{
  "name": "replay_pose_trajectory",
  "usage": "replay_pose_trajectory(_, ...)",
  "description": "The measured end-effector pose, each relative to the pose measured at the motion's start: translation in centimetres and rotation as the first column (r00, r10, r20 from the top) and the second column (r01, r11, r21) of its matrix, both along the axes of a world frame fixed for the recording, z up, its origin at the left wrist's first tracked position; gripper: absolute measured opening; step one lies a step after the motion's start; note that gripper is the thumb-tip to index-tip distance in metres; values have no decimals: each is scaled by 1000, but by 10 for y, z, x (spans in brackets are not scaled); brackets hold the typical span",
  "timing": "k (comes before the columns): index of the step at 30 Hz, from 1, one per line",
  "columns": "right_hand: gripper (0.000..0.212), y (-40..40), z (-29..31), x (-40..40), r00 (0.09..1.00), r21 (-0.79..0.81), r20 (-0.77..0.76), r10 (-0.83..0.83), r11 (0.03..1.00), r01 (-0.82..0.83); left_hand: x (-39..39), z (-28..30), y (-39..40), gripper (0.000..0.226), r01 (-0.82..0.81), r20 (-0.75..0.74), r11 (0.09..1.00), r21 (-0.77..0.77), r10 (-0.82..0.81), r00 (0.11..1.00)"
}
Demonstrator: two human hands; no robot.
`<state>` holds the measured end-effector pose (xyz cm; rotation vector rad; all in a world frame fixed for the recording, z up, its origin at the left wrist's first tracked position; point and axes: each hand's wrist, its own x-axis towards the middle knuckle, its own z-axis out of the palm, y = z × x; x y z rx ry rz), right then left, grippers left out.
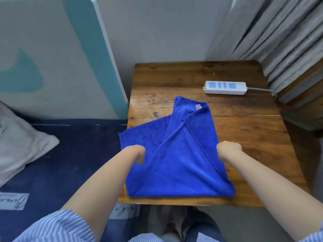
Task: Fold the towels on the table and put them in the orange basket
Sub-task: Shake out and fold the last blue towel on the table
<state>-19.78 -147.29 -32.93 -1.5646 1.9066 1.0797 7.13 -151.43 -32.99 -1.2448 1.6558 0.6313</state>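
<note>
**One towel, mid-fold**

I am gripping the towel (174, 154) at centre frame with both fists curled on it, left hand (137, 153) and right hand (227, 151) on opposite edges. It is lying half-folded on the table (244, 137); folding is unfinished. I am seeing one towel, one power strip (225, 87) beyond, no basket.

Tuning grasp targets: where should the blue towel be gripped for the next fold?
Probably at the two side edges midway along the blue towel, from left and right, where the left hand and right hand grip now: its layers overlap there, while the far tagged corner is loose.
</note>
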Motion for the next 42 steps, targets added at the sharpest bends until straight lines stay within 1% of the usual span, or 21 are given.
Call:
replay_pose_trajectory(1, 26, -7, -8, -2, 1000, -105, 28, -11, 994, 14, -3, -5, -5, 23, -60, -39, 997, -55, 58, 998)
replay_pose_trajectory(3, 16, -18, -14, 1, 992, -261, 124, 7, 965, 26, -15, -9, -19, 24, -149, -150, 982, -113, 131, 980)
replay_pose_trajectory(5, 21, -33, -27, 7, 973, -353, 229, 29, 934, 55, -28, -14, -31, 24, -201, -186, 967, -159, 170, 968)
replay_pose_trajectory(8, 32, -56, -49, 21, 931, -413, 364, 29, 901, 134, -46, -21, -43, 29, -153, -165, 948, -280, 109, 980)
replay_pose_trajectory(11, 35, -77, -71, 29, 917, -495, 395, 51, 853, 166, -61, -33, -54, 29, -181, -212, 923, -339, 112, 971)
replay_pose_trajectory(13, 36, -86, -85, 31, 910, -526, 411, 51, 828, 191, -66, -38, -63, 21, -236, -263, 906, -350, 147, 954)
replay_pose_trajectory(15, 32, -93, -94, 29, 902, -539, 429, 54, 817, 207, -68, -41, -77, 12, -316, -304, 886, -339, 214, 928)
replay_pose_trajectory(17, 20, -97, -100, 25, 866, -555, 496, 69, 792, 255, -71, -43, -92, 15, -358, -318, 863, -357, 248, 915)
replay_pose_trajectory(19, 12, -103, -101, 17, 789, -521, 614, 0, 751, 405, -75, -47, -111, 29, -418, -358, 827, -377, 286, 889)
replay_pose_trajectory(20, 9, -106, -100, 9, 719, -463, 691, -77, 717, 521, -78, -49, -120, 35, -464, -391, 804, -373, 317, 864)
replay_pose_trajectory(21, 9, -109, -99, -1, 614, -376, 773, -159, 665, 646, -83, -52, -130, 40, -512, -430, 780, -360, 349, 833)
replay_pose_trajectory(23, 16, -116, -96, -24, 398, -220, 875, -277, 505, 835, -95, -58, -148, 44, -570, -506, 755, -324, 371, 779)
replay_pose_trajectory(26, 22, -125, -92, -58, 224, -126, 913, -341, 286, 950, -119, -64, -171, 49, -592, -607, 754, -285, 336, 720)
replay_pose_trajectory(28, 20, -134, -94, -79, 156, -87, 931, -330, 216, 973, -133, -69, -183, 51, -537, -608, 788, -302, 274, 745)
replay_pose_trajectory(29, 18, -137, -95, -89, 165, -100, 935, -313, 215, 971, -138, -72, -188, 52, -491, -588, 812, -315, 239, 773)
replay_pose_trajectory(31, 15, -141, -96, -106, 238, -158, 922, -306, 264, 951, -143, -74, -193, 47, -424, -549, 843, -331, 193, 813)
replay_pose_trajectory(34, 13, -142, -92, -134, 356, -235, 874, -330, 355, 905, -142, -70, -199, 24, -255, -476, 878, -405, 36, 878)
replay_pose_trajectory(36, 13, -140, -88, -149, 432, -285, 829, -355, 395, 873, -139, -61, -204, 18, -157, -490, 919, -363, -45, 871)
replay_pose_trajectory(38, 13, -140, -82, -156, 493, -327, 777, -391, 418, 847, -133, -47, -206, 10, -156, -522, 947, -280, -14, 853)
replay_pose_trajectory(40, 15, -141, -74, -154, 547, -357, 739, -394, 461, 813, -123, -31, -202, 29, -195, -537, 956, -217, 50, 842)
replay_pose_trajectory(42, 21, -143, -61, -148, 546, -318, 732, -408, 505, 803, -107, -16, -196, 37, -272, -558, 952, -140, 151, 816)
